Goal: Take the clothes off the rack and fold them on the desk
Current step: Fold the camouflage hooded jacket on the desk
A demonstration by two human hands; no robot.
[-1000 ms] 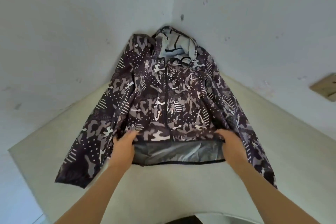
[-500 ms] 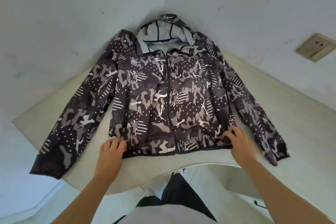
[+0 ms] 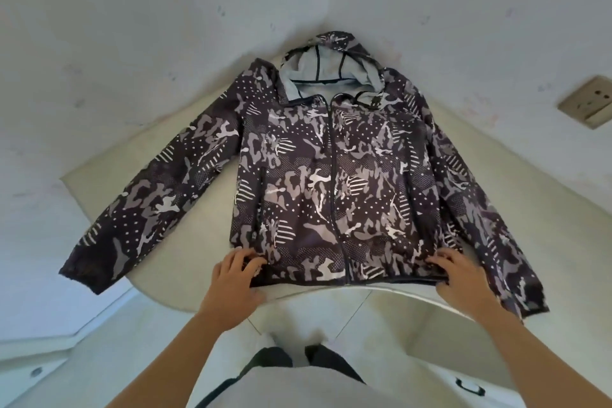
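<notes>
Grey camo jacket (image 3: 331,182) on bench (image 3: 198,242); my left hand (image 3: 235,275) and right hand (image 3: 460,275) pinch its hem (image 3: 331,279); I'd tug evenly, flattening it.

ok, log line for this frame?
state: laid flat, unfolded | camo hooded jacket: front up on desk, zipped, sleeves spread | left hand: pinches hem corner | right hand: pinches hem corner
</notes>
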